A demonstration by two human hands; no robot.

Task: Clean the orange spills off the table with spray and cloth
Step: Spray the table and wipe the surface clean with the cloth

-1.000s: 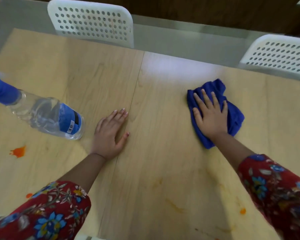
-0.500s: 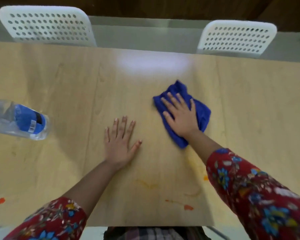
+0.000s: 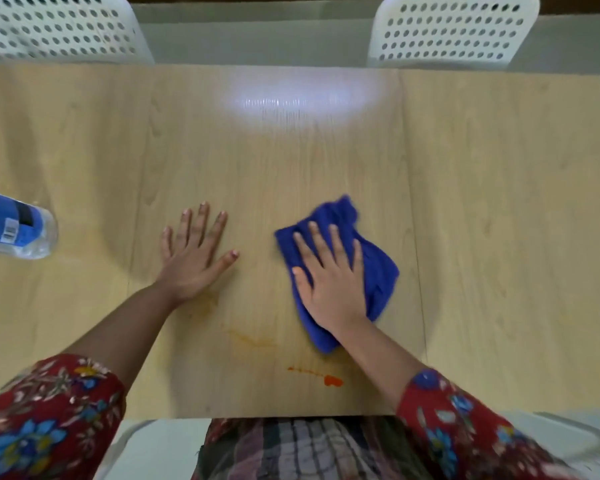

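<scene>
The right hand (image 3: 329, 285) lies flat on a crumpled blue cloth (image 3: 378, 268), fingers straight and spread, pressing it onto the wooden table (image 3: 499, 202). The cloth sticks out past the fingertips on the far side, past the hand on the right, and under the wrist on the near side. The left hand (image 3: 194, 258) rests palm down on the bare table just left of the cloth, fingers straight and fanned, holding nothing. Both arms wear red flowered sleeves (image 3: 49, 410).

Near the table's front edge, just nearer than the cloth, sits a bright orange blob with a thin trail (image 3: 331, 380) running left from it. A fainter orange smear (image 3: 250, 339) lies between the two forearms, with a pale stain by the left wrist.

At the far left a clear bottle with a blue label (image 3: 14, 226) lies on its side, partly out of view. Two white perforated chairs (image 3: 59, 29) (image 3: 447, 29) stand beyond the table's far edge.
</scene>
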